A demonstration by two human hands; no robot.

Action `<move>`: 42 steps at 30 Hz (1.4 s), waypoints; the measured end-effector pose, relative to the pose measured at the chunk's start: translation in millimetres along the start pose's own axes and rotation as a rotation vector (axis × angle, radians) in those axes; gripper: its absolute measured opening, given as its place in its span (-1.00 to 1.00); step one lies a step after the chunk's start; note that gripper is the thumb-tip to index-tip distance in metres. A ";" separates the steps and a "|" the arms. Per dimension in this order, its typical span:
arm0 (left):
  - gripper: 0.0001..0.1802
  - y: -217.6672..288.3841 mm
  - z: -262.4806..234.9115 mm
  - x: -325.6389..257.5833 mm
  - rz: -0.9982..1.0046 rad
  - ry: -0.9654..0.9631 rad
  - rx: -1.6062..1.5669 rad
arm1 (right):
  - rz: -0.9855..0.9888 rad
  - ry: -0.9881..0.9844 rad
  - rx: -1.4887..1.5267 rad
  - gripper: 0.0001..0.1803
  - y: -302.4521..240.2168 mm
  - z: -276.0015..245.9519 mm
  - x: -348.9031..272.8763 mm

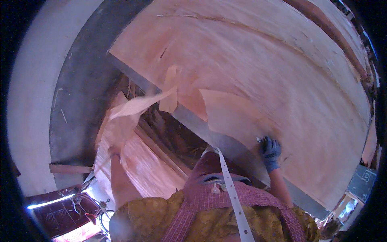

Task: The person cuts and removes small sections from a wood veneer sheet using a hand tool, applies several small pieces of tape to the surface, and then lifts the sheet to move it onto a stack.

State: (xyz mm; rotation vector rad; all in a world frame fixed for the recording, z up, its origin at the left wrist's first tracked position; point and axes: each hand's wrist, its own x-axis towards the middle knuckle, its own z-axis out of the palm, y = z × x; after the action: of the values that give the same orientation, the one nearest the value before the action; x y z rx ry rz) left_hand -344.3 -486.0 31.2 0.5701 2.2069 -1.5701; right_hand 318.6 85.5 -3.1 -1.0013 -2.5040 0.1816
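My left hand (115,152), bare and smeared by motion, grips a loose, curling piece of thin wood veneer (137,105) at the left, above a pile of veneer. My right hand (271,151), in a dark blue-grey glove, is closed with its fingers curled. The small bright tip of a knife (259,139) sticks out from it; the rest is hidden in the fist. Beneath that hand lies a large stack of reddish veneer sheets (242,60). A paler veneer piece (229,111) rests on the stack near its front edge, beside my right hand.
A grey table edge (193,121) runs under the sheets. A small veneer scrap (170,90) overhangs it. Left of the stack is a dark grey surface (80,88). Veneer offcuts (149,161) are piled low at the left. A white perforated strap (231,189) hangs before me.
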 end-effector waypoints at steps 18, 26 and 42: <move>-0.47 314.0 -422.8 -209.1 0.726 1.308 -0.976 | 0.035 -0.067 -0.009 -0.64 -1.2 -21.7 -1.6; -0.72 309.6 -438.6 -202.5 0.807 0.975 -1.118 | 0.083 -0.423 1.298 -0.71 -118.0 -183.1 82.1; -0.35 315.1 -433.2 -174.4 0.760 1.081 -1.008 | -0.336 -0.575 1.612 -0.59 -176.0 -204.7 127.1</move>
State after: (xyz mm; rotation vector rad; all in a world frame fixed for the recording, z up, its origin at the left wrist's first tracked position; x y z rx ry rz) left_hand -59.4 -0.8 4.0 1.8076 2.4655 0.4177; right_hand 217.0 35.9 273.0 0.2019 -1.8206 2.0980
